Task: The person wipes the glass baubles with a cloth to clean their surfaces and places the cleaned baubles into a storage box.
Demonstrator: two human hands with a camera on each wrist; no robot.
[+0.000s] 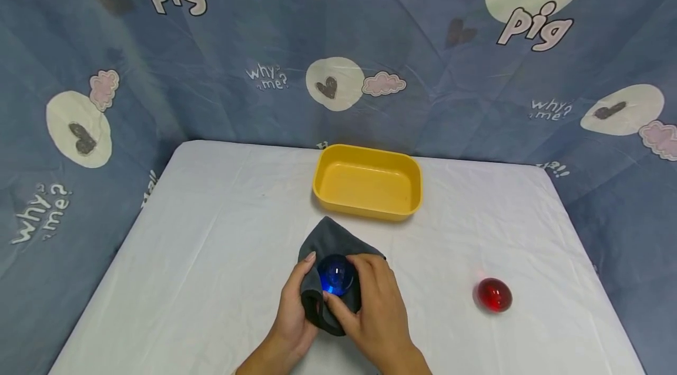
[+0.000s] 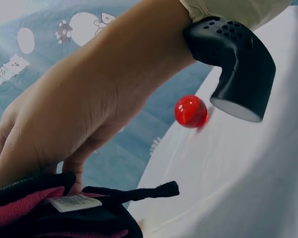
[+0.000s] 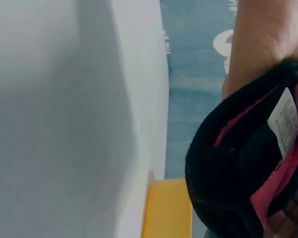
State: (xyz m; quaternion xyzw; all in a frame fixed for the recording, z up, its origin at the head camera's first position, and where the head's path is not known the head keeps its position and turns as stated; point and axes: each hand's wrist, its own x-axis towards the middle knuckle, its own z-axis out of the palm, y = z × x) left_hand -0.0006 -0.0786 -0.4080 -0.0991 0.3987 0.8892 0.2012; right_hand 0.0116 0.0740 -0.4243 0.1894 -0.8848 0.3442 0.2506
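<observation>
A clear blue ball (image 1: 336, 274) sits on a dark grey cloth (image 1: 330, 237) in the head view. My left hand (image 1: 294, 304) holds the cloth from the left, its thumb lying along the ball's side. From the right, my right hand (image 1: 378, 307) grips the ball between thumb and fingers. In the left wrist view, the right hand (image 2: 54, 119) reaches down to the cloth (image 2: 114, 218), which shows a pink inside and a white label. The right wrist view has the cloth (image 3: 218, 178) bunched near the left hand; the ball is mostly hidden there.
A yellow tray (image 1: 370, 210) stands behind the hands on the white-covered table (image 1: 211, 257). To their right lies a clear red ball (image 1: 494, 295). A blue patterned curtain (image 1: 238, 28) hangs around the table. A black wrist camera (image 2: 238, 69) is worn on the right forearm.
</observation>
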